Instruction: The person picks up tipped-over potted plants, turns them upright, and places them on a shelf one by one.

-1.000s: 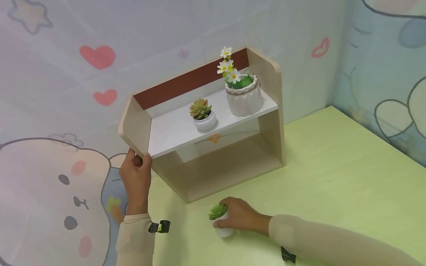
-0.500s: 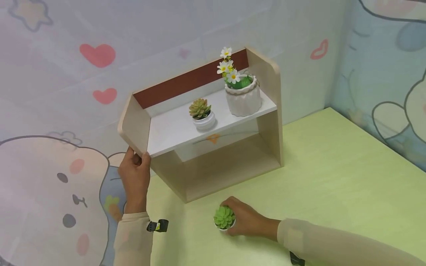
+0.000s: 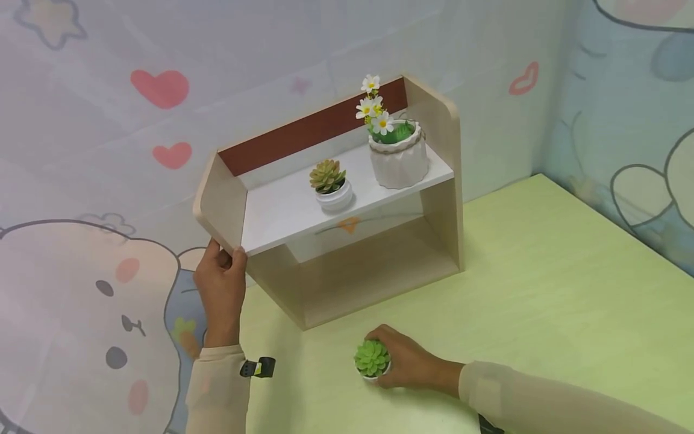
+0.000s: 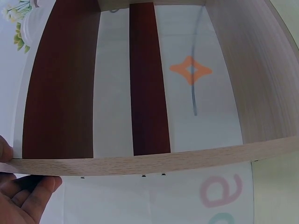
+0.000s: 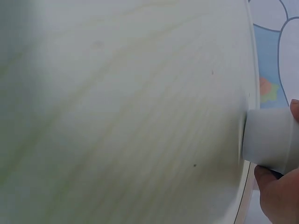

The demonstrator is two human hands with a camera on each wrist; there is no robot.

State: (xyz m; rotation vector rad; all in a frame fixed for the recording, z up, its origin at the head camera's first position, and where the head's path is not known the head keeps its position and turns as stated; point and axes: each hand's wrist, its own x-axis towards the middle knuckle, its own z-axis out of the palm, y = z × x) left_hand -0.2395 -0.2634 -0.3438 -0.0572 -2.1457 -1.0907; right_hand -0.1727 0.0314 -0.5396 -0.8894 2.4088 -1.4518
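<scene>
My left hand (image 3: pixel 221 289) grips the left side panel of a small wooden shelf (image 3: pixel 271 289) at the level of its white board. In the left wrist view, the fingers (image 4: pixel 39 198) curl round the panel's edge. My right hand (image 3: pixel 409 358) holds a small white pot with a bright green succulent (image 3: pixel 372 358) in front of the shelf, thumb and fingers on either side. The pot stands upright, and in the right wrist view the white pot (image 5: pixel 267 139) has its base right at the tabletop. Part of the pot is hidden by the plant and hand.
On the white board stand a brownish-green succulent in a white pot (image 3: pixel 334 196) and a larger ribbed pot with white daisies (image 3: pixel 400 161). The shelf stands on a light green table (image 3: pixel 542 289) against a wall with cartoon prints (image 3: pixel 303 48).
The green succulent pot has gone from tilted to upright and moved slightly right and nearer, with my right hand around it. My left hand has stayed on the shelf.
</scene>
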